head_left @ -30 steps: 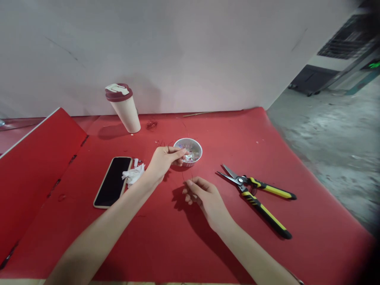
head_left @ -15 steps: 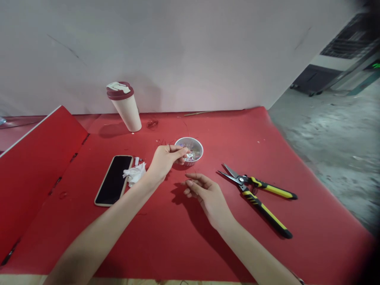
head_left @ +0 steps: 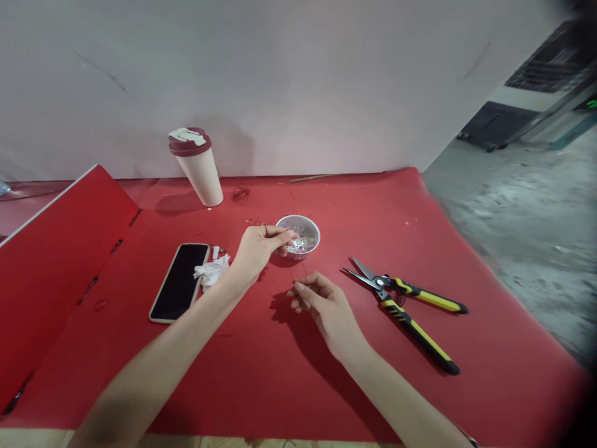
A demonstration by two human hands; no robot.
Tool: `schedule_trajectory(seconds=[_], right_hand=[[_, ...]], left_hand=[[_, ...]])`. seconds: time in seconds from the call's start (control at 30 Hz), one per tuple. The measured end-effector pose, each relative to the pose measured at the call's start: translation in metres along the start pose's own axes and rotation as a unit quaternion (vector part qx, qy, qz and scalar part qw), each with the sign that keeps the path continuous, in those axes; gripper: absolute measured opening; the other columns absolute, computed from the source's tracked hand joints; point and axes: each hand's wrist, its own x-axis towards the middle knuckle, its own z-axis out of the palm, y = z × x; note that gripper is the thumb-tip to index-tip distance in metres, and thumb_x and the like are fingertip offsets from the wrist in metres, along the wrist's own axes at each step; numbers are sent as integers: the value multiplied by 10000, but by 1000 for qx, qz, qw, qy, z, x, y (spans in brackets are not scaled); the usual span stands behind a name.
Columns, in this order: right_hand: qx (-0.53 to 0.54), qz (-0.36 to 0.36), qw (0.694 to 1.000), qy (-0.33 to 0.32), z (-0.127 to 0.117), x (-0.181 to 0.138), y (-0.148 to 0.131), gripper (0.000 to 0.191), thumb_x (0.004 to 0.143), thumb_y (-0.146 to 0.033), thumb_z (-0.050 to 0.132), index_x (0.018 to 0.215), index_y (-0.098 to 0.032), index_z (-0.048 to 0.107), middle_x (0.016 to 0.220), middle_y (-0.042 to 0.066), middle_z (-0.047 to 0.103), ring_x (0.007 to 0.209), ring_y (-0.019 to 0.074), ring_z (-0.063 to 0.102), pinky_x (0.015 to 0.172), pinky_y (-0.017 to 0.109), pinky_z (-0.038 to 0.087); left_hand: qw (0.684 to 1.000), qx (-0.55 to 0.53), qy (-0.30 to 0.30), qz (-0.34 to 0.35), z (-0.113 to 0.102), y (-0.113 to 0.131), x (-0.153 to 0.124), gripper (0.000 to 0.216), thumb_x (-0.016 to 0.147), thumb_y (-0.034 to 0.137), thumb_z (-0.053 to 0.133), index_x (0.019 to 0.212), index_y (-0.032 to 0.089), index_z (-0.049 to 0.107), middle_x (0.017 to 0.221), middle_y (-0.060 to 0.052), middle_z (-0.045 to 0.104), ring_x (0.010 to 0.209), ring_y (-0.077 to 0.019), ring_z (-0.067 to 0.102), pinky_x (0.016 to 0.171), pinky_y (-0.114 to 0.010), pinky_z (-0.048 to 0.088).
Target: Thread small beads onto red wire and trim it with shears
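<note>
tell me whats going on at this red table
A person works with bare hands over a red table. The left hand reaches its fingertips into a small bowl of beads while pinching something tiny. The right hand pinches a thin wire just in front of the bowl. Yellow-handled snips lie open to the right; a phone, crumpled tissue and lidded cup sit to the left.

lidded cup [head_left: 196,165], phone [head_left: 180,282], crumpled tissue [head_left: 211,272], yellow-handled snips [head_left: 405,308], red table cover [head_left: 466,348]
</note>
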Motion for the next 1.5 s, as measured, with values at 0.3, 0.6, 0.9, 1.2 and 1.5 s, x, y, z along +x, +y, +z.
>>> schedule_trajectory(seconds=[0.3,0.6,0.9,1.2,1.5], right_hand=[[28,20,999,-27,2,-2,-2,208,719,-298,690,651,-183,530,626,-8,625,538,106,550,551,244,425],[-3,35,999,-5,2,-3,-1,252,685,-326,703,604,-175,519,580,12,632,475,110,539,506,258,423],[-102,-12,994,30,2,-2,1,297,711,-456,647,675,-175,560,565,11,617,476,133,560,515,275,452],[-160,-26,986,34,3,-2,-2,263,729,-438,627,657,-186,607,621,29,651,529,154,574,549,290,458],[-147,-21,988,32,3,-2,-1,231,757,-411,608,727,-182,609,635,16,634,552,152,568,560,294,464]], left_hand=[[998,57,19,10,4,-3,-1,200,715,334,635,615,166,679,469,15,535,565,-123,517,646,-269,389],[997,66,31,13,3,-3,-1,200,705,327,637,579,173,662,471,17,536,570,-131,533,639,-271,397],[999,-6,38,0,3,-3,-1,157,698,306,652,668,159,697,509,13,563,526,-105,509,647,-271,422],[999,-28,19,-2,1,-2,-1,160,715,300,647,707,157,719,502,14,546,556,-104,507,640,-266,420],[1000,-1,11,16,-4,1,1,169,713,278,635,619,147,685,538,5,581,491,-85,471,620,-275,397]])
